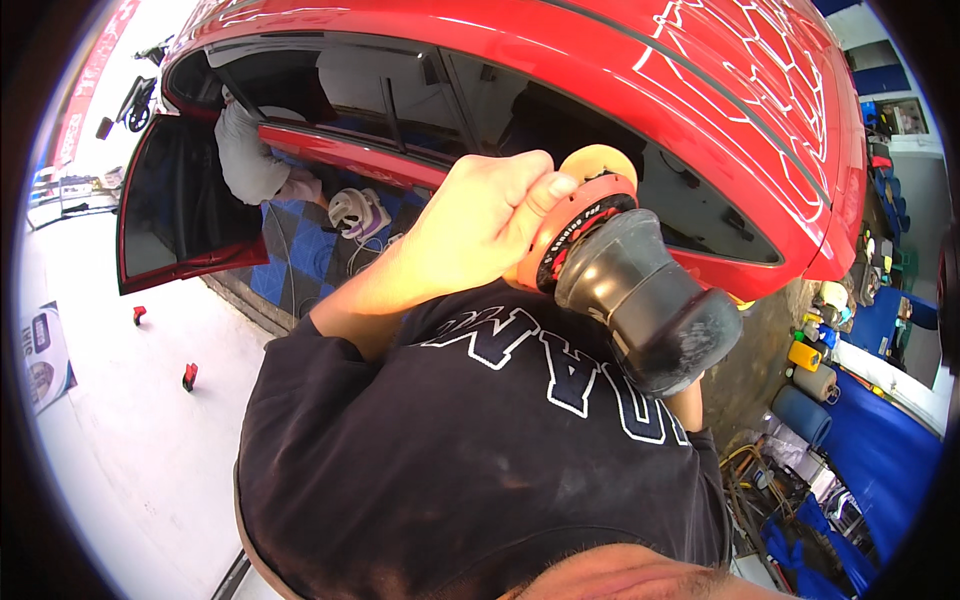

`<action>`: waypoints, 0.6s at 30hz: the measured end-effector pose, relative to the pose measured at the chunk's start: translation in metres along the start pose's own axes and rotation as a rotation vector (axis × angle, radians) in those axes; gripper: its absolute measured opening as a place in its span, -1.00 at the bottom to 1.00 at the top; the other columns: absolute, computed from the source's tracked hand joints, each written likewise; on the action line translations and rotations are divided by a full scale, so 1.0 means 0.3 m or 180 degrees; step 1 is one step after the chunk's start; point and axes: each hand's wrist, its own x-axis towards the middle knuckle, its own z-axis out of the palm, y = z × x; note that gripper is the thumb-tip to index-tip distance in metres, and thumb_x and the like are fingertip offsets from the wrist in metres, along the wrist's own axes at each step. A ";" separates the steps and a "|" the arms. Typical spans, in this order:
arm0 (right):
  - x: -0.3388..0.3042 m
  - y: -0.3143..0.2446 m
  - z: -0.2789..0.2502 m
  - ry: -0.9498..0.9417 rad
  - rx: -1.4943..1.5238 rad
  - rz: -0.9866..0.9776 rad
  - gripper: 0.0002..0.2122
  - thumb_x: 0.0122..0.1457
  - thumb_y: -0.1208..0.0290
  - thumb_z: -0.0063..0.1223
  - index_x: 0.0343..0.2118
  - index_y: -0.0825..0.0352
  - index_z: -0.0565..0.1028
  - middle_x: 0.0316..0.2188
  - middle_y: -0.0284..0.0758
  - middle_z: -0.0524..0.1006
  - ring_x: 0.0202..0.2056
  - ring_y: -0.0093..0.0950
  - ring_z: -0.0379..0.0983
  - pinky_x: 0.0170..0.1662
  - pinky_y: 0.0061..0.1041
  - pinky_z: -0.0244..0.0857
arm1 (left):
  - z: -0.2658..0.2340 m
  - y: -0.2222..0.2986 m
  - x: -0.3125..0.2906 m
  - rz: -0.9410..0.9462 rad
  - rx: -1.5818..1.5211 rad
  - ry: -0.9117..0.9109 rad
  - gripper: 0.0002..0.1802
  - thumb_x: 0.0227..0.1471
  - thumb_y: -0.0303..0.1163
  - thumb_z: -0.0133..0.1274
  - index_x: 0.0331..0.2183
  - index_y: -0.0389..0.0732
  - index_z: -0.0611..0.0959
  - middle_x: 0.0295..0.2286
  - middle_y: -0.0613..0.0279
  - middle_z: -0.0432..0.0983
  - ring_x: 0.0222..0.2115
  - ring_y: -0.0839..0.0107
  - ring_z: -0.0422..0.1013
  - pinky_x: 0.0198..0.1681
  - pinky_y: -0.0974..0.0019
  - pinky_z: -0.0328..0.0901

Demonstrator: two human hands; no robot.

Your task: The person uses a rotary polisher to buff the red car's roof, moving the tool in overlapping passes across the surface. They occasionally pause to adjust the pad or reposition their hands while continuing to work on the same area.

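The red car (700, 120) fills the view from 10 to 2 o'clock, with the polisher (640, 300) at centre, just right of my left hand (480, 225). To do this well, I'd judge I should keep the orange pad (590, 205) flat and square on its backing plate and steady the black body. My left hand is curled half shut, fingers (545, 190) pressing the pad's rim. My right hand is hidden; I cannot tell its state.
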 end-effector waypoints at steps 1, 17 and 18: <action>0.003 -0.001 0.006 0.0005 -0.0018 0.0018 0.04 -0.50 0.24 0.54 0.21 0.57 0.40 0.08 0.03 0.55 0.07 -0.04 0.50 0.19 -0.08 0.31 | 0.005 -0.003 0.002 -0.0062 -0.0173 -0.0064 -0.47 0.46 -0.08 -0.09 -0.49 -0.26 0.48 -0.67 0.19 0.36 -0.61 0.40 0.29 -0.48 0.27 0.29; 0.153 -0.033 0.034 0.0001 -0.0122 0.0126 0.03 -0.46 0.15 0.51 0.20 0.57 0.39 0.00 0.07 0.55 -0.02 -0.04 0.51 0.09 -0.10 0.35 | 0.264 -0.194 -0.118 0.0242 -0.2663 0.0392 -0.46 0.36 0.09 0.02 -0.03 -0.23 0.45 -0.16 0.37 0.44 -0.17 0.60 0.32 -0.03 0.39 0.27; 0.178 -0.039 0.027 0.0013 -0.0141 0.0128 0.03 -0.46 0.14 0.51 0.20 0.57 0.39 0.00 0.07 0.55 -0.03 -0.04 0.51 0.09 -0.10 0.35 | 0.273 -0.194 -0.121 0.0257 -0.2669 0.0440 -0.51 0.37 0.06 0.02 -0.07 -0.21 0.45 -0.20 0.39 0.42 -0.22 0.63 0.29 -0.08 0.42 0.25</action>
